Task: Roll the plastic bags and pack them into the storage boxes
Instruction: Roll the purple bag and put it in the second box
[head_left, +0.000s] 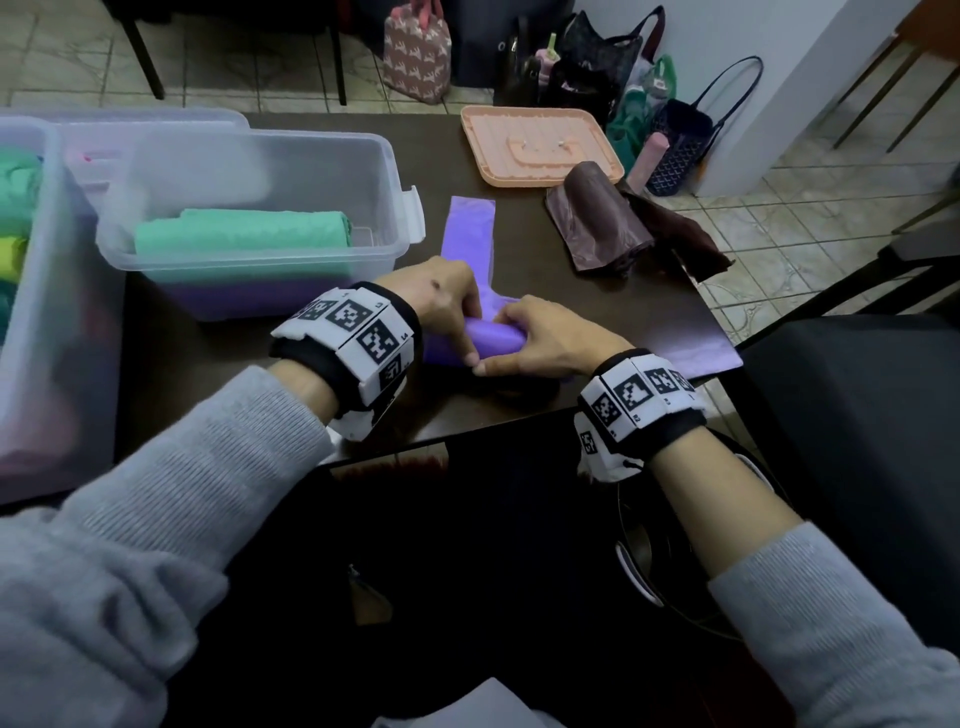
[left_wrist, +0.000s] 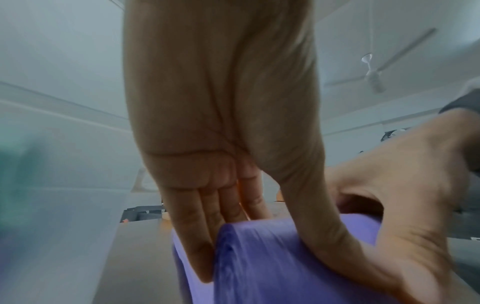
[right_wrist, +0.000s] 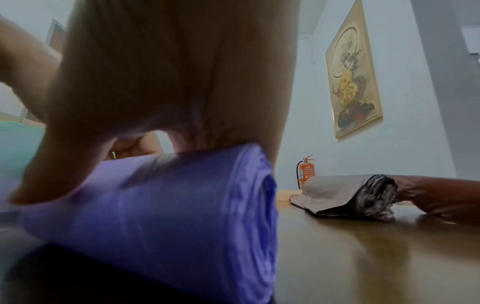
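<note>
Head view: both hands, left hand (head_left: 441, 299) and right hand (head_left: 540, 338), curl around the purple roll (head_left: 496, 338) near the bench's front edge. It lies sideways; its flat tail (head_left: 470, 231) points away. The clear box (head_left: 249, 223) at left holds 1 green roll (head_left: 239, 234).

Left wrist view: fingers (left_wrist: 197, 246) wrap the roll's end.

Right wrist view: brown bags (right_wrist: 363, 195) lie beside it.

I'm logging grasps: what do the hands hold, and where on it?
Both the left hand and the right hand hold the purple bag roll, one near each end; its unrolled tail lies on the table.
</note>
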